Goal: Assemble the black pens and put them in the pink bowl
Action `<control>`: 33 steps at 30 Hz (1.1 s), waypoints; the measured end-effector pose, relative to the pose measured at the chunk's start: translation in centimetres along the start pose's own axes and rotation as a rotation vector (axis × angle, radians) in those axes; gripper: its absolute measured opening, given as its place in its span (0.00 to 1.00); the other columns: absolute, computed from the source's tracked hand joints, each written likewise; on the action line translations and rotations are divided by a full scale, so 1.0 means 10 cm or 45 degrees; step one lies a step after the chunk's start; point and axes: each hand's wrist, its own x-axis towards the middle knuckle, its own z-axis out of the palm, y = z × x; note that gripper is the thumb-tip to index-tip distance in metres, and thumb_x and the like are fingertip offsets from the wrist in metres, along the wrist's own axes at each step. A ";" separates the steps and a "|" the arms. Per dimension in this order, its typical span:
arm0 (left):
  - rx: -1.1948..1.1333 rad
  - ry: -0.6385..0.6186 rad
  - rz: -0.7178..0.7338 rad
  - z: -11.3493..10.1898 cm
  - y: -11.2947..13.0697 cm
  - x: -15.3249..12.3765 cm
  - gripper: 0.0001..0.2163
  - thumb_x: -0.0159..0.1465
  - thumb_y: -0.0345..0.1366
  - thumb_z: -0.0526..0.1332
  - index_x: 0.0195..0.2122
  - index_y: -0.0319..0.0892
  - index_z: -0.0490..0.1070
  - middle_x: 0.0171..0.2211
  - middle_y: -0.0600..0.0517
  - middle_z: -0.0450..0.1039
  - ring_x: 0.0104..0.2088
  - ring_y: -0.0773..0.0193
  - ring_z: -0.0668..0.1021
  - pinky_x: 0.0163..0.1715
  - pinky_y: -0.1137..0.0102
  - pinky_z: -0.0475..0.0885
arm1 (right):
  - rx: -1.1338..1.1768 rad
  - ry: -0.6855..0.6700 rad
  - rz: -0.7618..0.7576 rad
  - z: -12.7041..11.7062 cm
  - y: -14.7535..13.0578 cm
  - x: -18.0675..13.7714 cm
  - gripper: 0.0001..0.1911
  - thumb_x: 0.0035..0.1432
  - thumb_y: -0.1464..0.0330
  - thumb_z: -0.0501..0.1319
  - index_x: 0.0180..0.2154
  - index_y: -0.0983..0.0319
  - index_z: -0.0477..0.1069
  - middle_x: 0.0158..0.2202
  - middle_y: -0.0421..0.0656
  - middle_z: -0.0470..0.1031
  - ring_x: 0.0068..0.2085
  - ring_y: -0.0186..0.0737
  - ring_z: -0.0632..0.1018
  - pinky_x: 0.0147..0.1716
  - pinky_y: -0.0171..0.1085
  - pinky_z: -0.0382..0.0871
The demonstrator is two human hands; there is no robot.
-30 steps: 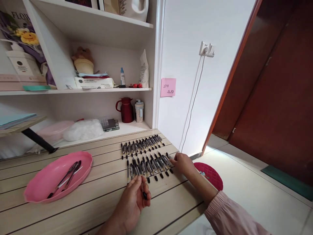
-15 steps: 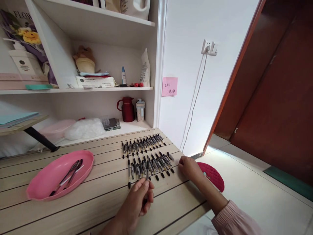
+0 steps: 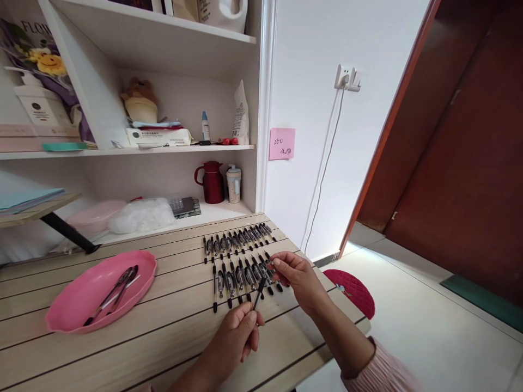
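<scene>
Left hand (image 3: 232, 338) pinching a dark pen (image 3: 259, 294), right hand (image 3: 300, 280) now brought close to it, its hold unclear

Now you've got "250" on the pink note (image 3: 281, 144) on the far wall, handwriting below unclear; far left, "FLOW" on the wrapping (image 3: 38, 27).
</scene>
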 end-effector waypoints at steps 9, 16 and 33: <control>-0.002 0.014 0.021 -0.02 -0.03 0.02 0.12 0.59 0.45 0.52 0.29 0.40 0.63 0.16 0.59 0.61 0.13 0.76 0.57 0.15 0.76 0.46 | 0.022 -0.046 0.049 0.09 0.04 -0.05 0.16 0.41 0.58 0.66 0.28 0.63 0.72 0.20 0.38 0.67 0.21 0.28 0.64 0.18 0.30 0.50; 0.015 0.002 0.030 -0.03 -0.04 0.03 0.12 0.59 0.44 0.51 0.29 0.40 0.63 0.15 0.59 0.61 0.12 0.75 0.57 0.14 0.75 0.47 | 0.053 -0.053 0.087 0.13 0.07 -0.11 0.15 0.42 0.58 0.65 0.27 0.63 0.71 0.20 0.36 0.66 0.19 0.27 0.64 0.19 0.30 0.51; 0.037 0.109 0.142 -0.01 -0.06 0.03 0.11 0.59 0.43 0.54 0.28 0.40 0.65 0.14 0.60 0.56 0.17 0.71 0.58 0.19 0.74 0.50 | -0.025 0.040 0.017 0.19 0.05 -0.19 0.17 0.41 0.56 0.65 0.25 0.63 0.69 0.19 0.37 0.64 0.20 0.29 0.63 0.19 0.31 0.52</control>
